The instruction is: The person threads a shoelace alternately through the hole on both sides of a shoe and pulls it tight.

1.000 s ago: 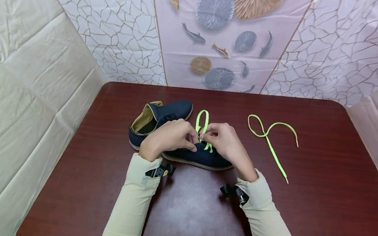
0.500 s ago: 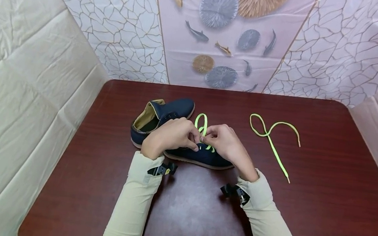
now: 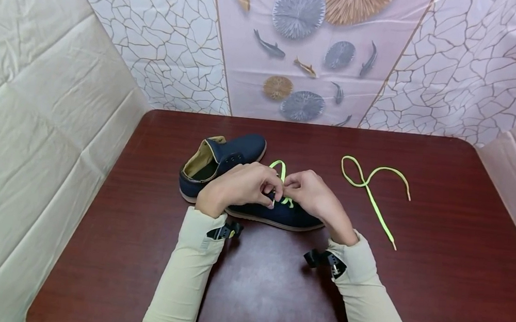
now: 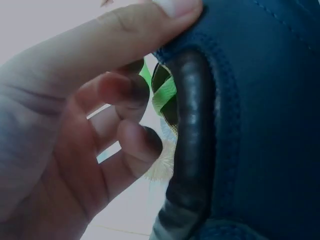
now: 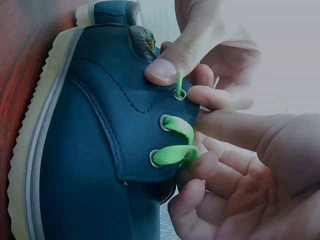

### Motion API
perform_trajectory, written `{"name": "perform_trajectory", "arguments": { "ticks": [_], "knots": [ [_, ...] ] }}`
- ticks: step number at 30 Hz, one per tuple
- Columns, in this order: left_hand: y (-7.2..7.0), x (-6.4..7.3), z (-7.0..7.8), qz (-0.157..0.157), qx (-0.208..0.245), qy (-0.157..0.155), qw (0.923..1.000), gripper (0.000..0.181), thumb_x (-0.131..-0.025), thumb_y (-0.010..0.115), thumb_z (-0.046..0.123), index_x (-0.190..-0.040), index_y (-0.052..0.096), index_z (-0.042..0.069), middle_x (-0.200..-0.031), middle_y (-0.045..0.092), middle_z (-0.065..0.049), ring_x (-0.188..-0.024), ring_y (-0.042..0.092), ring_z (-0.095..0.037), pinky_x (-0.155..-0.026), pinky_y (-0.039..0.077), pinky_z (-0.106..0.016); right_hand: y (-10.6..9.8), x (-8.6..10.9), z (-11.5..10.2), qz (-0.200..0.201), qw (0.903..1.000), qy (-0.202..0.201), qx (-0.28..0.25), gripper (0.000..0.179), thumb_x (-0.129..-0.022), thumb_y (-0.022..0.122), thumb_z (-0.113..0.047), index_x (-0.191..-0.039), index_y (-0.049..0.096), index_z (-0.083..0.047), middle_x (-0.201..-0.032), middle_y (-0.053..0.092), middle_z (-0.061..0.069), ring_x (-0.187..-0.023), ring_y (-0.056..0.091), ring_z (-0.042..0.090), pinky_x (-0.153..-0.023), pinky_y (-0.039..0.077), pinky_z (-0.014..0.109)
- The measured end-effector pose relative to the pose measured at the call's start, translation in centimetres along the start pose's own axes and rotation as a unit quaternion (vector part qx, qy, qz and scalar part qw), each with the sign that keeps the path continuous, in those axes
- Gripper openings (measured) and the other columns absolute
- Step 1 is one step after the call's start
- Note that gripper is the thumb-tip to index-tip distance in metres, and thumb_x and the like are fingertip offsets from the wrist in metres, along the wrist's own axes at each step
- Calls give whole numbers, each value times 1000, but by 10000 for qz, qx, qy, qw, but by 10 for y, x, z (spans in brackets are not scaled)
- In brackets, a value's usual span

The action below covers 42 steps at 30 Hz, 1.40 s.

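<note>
A navy blue shoe (image 3: 287, 218) with a pale sole stands sideways at the table's middle, partly laced with a neon green shoelace (image 5: 175, 156). My left hand (image 3: 246, 183) grips the eyelet flap; its thumb (image 5: 162, 70) lies on the outer face and its index fingertip is at the flap's edge. Between them a thin lace end pokes out of the top eyelet (image 5: 179, 94). My right hand (image 3: 313, 193) pinches the lace just behind the flap, its fingertips partly hidden in the head view. A lace loop (image 3: 281, 164) rises behind both hands.
A second navy shoe (image 3: 242, 149), without a lace, stands behind my left hand. Another neon green shoelace (image 3: 378, 211) lies looped on the dark red table (image 3: 442, 282) at the right. Patterned cloth (image 3: 178, 70) hangs behind the table.
My left index finger has come forward over the flap toward the lace end. The loop stands lower than before. Both hands and the laced shoe have shifted slightly right.
</note>
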<state>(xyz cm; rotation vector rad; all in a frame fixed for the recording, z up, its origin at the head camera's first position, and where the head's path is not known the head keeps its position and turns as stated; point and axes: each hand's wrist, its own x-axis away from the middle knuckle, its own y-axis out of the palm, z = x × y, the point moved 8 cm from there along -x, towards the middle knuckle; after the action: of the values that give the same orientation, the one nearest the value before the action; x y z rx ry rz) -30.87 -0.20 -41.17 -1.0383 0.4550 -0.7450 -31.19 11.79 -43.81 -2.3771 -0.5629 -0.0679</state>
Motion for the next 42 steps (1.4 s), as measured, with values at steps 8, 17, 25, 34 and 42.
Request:
{"name": "perform_trajectory", "arguments": {
  "ticks": [8,17,25,34,42],
  "knots": [
    [-2,-1,0,130,-51,63,9999,6,-92,85,29,-88,82,33,-88,63,19,-75,58,2,-66,49,-25,0,0,4,44,9990,69,-448,19,-103,63,-12,-100,79,-2,-80,73,1,-68,53,13,-66,41,28],
    [-14,7,9,222,350,281,9987,12,-94,83,23,-84,81,30,-89,67,20,-77,60,4,-70,51,-25,0,0,0,248,9979,-85,-587,21,-103,61,-9,-96,79,-1,-84,77,6,-70,54,13,-64,41,26],
    [-35,23,20,668,968,870,9892,12,-89,87,17,-84,80,26,-87,66,19,-79,61,2,-71,51,-26,1,0,1,221,9984,-23,-512,24,-106,63,-18,-93,79,-5,-79,73,2,-68,49,15,-64,39,29],
    [-60,43,38,1335,2176,1874,9485,12,-86,87,6,-88,81,16,-91,70,10,-80,62,-8,-67,50,-27,1,1,3,171,9981,108,-583,22,-104,63,-17,-107,81,-4,-89,76,2,-72,53,15,-68,43,30],
    [-74,51,38,1820,2291,2074,9335,15,-84,87,-2,-89,82,11,-91,71,4,-86,64,-12,-69,52,-28,3,-1,7,-148,9865,204,-1620,25,-102,67,-17,-116,76,2,-65,58,-7,-64,43,14,-62,39,27]
  ]
}}
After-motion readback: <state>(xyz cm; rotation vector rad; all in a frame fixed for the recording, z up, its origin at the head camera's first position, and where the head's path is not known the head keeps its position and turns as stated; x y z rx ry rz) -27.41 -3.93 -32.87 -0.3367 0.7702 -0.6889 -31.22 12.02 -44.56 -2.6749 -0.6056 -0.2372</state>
